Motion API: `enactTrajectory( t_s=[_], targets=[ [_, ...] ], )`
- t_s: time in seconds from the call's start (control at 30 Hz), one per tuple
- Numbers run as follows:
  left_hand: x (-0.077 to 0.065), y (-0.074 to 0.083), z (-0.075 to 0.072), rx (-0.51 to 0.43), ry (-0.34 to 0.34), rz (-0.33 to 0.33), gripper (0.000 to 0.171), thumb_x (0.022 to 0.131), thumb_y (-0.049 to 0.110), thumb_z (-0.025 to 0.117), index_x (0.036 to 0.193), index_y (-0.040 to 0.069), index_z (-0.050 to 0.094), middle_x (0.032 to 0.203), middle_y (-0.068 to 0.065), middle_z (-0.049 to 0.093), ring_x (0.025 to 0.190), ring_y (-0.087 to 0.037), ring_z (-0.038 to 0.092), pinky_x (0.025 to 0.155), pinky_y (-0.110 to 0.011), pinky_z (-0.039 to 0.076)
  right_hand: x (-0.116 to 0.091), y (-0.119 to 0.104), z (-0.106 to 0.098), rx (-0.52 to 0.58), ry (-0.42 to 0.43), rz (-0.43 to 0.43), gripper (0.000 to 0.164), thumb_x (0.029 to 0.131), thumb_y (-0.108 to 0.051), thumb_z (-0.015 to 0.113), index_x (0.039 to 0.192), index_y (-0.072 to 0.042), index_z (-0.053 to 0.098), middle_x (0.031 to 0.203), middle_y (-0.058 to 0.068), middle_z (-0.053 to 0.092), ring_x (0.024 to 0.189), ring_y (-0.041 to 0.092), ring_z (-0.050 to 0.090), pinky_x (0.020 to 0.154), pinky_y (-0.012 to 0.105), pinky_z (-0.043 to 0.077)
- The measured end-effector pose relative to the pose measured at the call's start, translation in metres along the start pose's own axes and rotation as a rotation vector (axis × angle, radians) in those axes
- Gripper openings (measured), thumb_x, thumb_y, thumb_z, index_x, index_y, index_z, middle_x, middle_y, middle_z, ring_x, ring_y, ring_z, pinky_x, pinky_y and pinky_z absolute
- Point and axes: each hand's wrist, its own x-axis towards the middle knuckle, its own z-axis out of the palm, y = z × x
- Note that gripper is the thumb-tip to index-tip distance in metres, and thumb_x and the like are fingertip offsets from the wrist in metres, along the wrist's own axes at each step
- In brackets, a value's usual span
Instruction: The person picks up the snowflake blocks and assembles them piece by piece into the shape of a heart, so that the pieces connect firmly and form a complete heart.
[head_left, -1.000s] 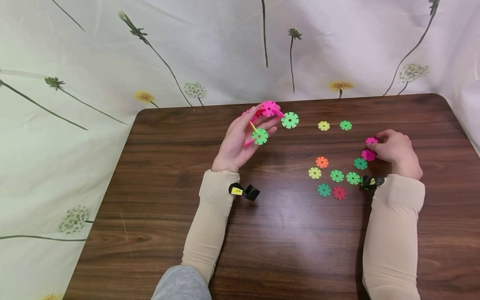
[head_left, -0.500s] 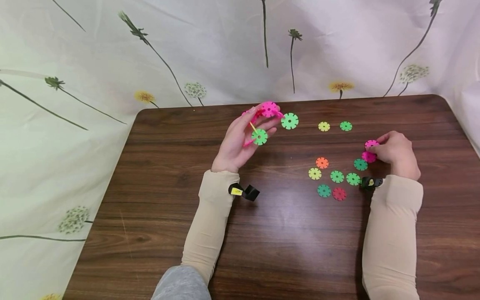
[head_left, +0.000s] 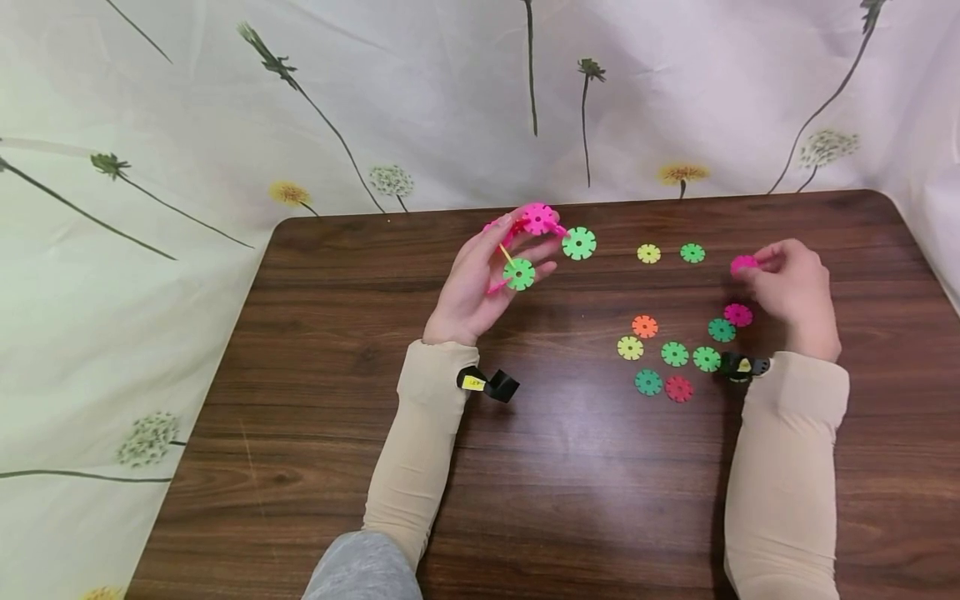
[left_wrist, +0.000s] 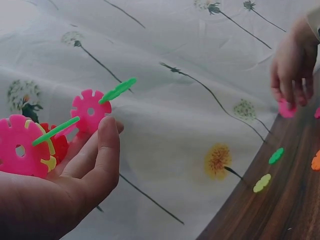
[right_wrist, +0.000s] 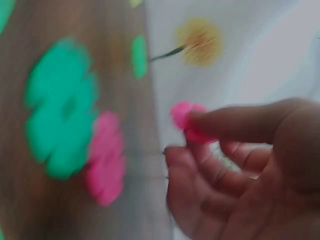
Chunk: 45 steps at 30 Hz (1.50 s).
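My left hand (head_left: 476, 279) holds a curved chain of interlocked notched discs above the table's back left. In the left wrist view a pink disc (left_wrist: 91, 111) and a green disc (left_wrist: 119, 90) form its far end, beside the thumb and fingertips; red and yellow discs show nearer the palm. My right hand (head_left: 797, 283) pinches a single pink disc (head_left: 743, 267) between thumb and fingers, at the right of the table. Just below that hand a darker pink disc (head_left: 738, 315) lies next to a dark green disc (head_left: 722, 330).
Several loose discs lie on the wooden table (head_left: 570, 467), among them an orange disc (head_left: 644, 326), a yellow disc (head_left: 630, 348) and a red disc (head_left: 678, 389). Farther back are another yellow disc (head_left: 648, 253) and a green disc (head_left: 692, 252). A flower-printed cloth (head_left: 450, 100) hangs behind.
My right hand has lifted the pink disc and drawn it away toward the back, apart from the darker pink disc below. The left hand and its chain stay nearly still.
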Motion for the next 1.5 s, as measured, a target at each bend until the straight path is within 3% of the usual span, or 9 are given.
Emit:
enactTrajectory(
  t_s=[0.07, 0.13, 0.23, 0.33, 0.57, 0.77, 1.03, 1.27, 1.5],
  targets=[
    [0.000, 0.000, 0.000, -0.004, 0.005, -0.001, 0.025, 0.101, 0.022, 0.050, 0.118, 0.008, 0.062, 0.121, -0.009, 0.063, 0.103, -0.029, 0.069, 0.082, -0.038, 0.059, -0.002, -0.012, 0.000, 0.088, 0.052, -0.071, 0.033, 0.091, -0.031, 0.064, 0.108, -0.006, 0.054, 0.082, -0.005, 0.064, 0.063, 0.000, 0.060, 0.059, 0.018, 0.046],
    [0.000, 0.000, 0.000, -0.005, 0.009, 0.001, 0.025, 0.101, 0.023, 0.050, 0.118, 0.008, 0.062, 0.121, -0.009, 0.063, 0.102, -0.029, 0.069, 0.082, -0.038, 0.059, -0.006, -0.028, 0.001, 0.198, 0.086, -0.133, 0.023, 0.090, -0.027, 0.067, 0.103, -0.013, 0.054, 0.078, -0.018, 0.057, 0.062, -0.003, 0.058, 0.058, 0.013, 0.046],
    [0.000, 0.000, 0.000, -0.010, 0.014, 0.014, 0.025, 0.102, 0.023, 0.049, 0.117, 0.008, 0.062, 0.121, -0.009, 0.063, 0.103, -0.029, 0.069, 0.082, -0.038, 0.059, -0.015, -0.056, 0.008, 0.354, 0.112, -0.241, 0.017, 0.089, -0.019, 0.069, 0.098, -0.018, 0.055, 0.083, -0.017, 0.060, 0.070, 0.001, 0.059, 0.064, 0.011, 0.048],
    [0.000, 0.000, 0.000, -0.009, 0.014, 0.035, 0.025, 0.101, 0.023, 0.050, 0.117, 0.007, 0.062, 0.121, -0.010, 0.063, 0.103, -0.028, 0.069, 0.082, -0.038, 0.059, -0.025, -0.081, 0.019, 0.473, 0.088, -0.369, 0.017, 0.088, -0.011, 0.069, 0.099, -0.014, 0.057, 0.090, -0.009, 0.063, 0.078, 0.007, 0.061, 0.070, 0.012, 0.051],
    [0.000, 0.000, 0.000, -0.008, 0.006, 0.054, 0.029, 0.101, 0.023, 0.050, 0.120, 0.005, 0.062, 0.118, -0.010, 0.063, 0.102, -0.028, 0.069, 0.084, -0.038, 0.058, -0.042, -0.111, 0.037, 0.517, 0.015, -0.591, 0.018, 0.085, -0.001, 0.069, 0.098, 0.002, 0.056, 0.088, -0.008, 0.066, 0.079, 0.011, 0.065, 0.070, 0.014, 0.053],
    [-0.001, 0.001, 0.000, -0.007, 0.000, 0.062, 0.032, 0.102, 0.023, 0.048, 0.125, 0.004, 0.059, 0.119, -0.010, 0.063, 0.102, -0.028, 0.069, 0.084, -0.038, 0.058, -0.049, -0.121, 0.047, 0.492, -0.041, -0.664, 0.018, 0.085, -0.003, 0.070, 0.097, 0.002, 0.056, 0.089, -0.002, 0.067, 0.079, 0.009, 0.064, 0.068, 0.017, 0.053],
    [-0.001, 0.001, 0.001, -0.003, -0.012, 0.058, 0.035, 0.103, 0.023, 0.044, 0.129, 0.003, 0.056, 0.121, -0.011, 0.062, 0.104, -0.027, 0.069, 0.084, -0.037, 0.058, -0.052, -0.127, 0.056, 0.460, -0.032, -0.698, 0.016, 0.086, -0.007, 0.070, 0.096, -0.002, 0.058, 0.089, 0.002, 0.065, 0.078, 0.009, 0.062, 0.068, 0.018, 0.051],
    [-0.001, 0.000, 0.001, -0.014, -0.009, 0.057, 0.030, 0.102, 0.023, 0.048, 0.123, 0.005, 0.059, 0.121, -0.009, 0.063, 0.104, -0.028, 0.069, 0.084, -0.039, 0.059, -0.052, -0.128, 0.058, 0.456, -0.021, -0.723, 0.016, 0.086, -0.005, 0.069, 0.096, -0.001, 0.058, 0.089, 0.003, 0.065, 0.077, 0.008, 0.062, 0.068, 0.017, 0.052],
    [-0.001, 0.001, 0.001, -0.001, -0.007, 0.058, 0.034, 0.103, 0.024, 0.046, 0.128, 0.004, 0.058, 0.122, -0.011, 0.062, 0.105, -0.027, 0.069, 0.085, -0.038, 0.058, -0.052, -0.129, 0.059, 0.452, -0.007, -0.748, 0.015, 0.086, -0.003, 0.068, 0.096, 0.000, 0.058, 0.089, 0.003, 0.064, 0.077, 0.006, 0.063, 0.070, 0.017, 0.053]
  ],
)
